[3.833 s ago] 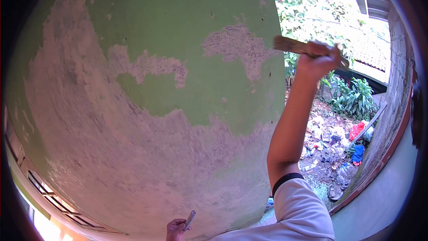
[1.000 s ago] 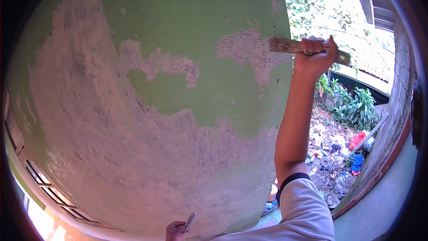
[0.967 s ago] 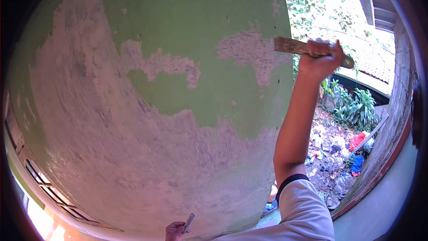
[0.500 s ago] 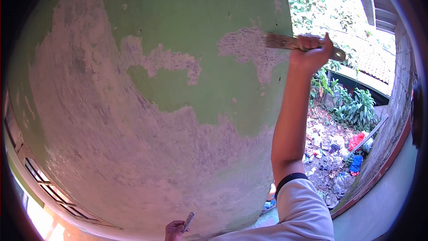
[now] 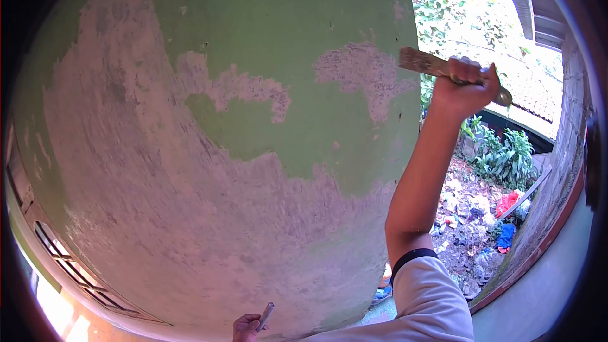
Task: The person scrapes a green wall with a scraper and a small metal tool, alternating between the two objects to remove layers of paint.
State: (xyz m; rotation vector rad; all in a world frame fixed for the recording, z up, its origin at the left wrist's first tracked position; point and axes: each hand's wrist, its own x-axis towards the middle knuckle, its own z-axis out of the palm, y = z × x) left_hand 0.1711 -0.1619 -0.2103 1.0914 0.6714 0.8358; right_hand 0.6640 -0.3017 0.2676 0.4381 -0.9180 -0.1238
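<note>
My right hand (image 5: 465, 85) is raised at the upper right, its fingers wrapped around a scraper (image 5: 423, 62) with a long, flat, brownish blade. The blade points left and overlaps the right edge of the wall (image 5: 272, 19); whether it touches cannot be told. Green paint covers part of this wall, and pale, scratched patches show through elsewhere. One such bare patch (image 5: 358, 69) lies just left of the blade. Low in the view, my left hand (image 5: 246, 328) is closed on a short grey rod (image 5: 266, 315), held upright at a slant near the wall's foot.
On the right, beyond the wall's edge, litter (image 5: 472, 228) covers the ground beside green plants (image 5: 503, 152). A rough wall (image 5: 563, 114) borders that side. A barred window (image 5: 76, 272) is at the lower left. A container (image 5: 384, 277) stands low behind my arm.
My right hand has moved right and slightly down with the scraper, drawing the blade off the bare patch to the wall's edge. My left hand is almost unmoved.
</note>
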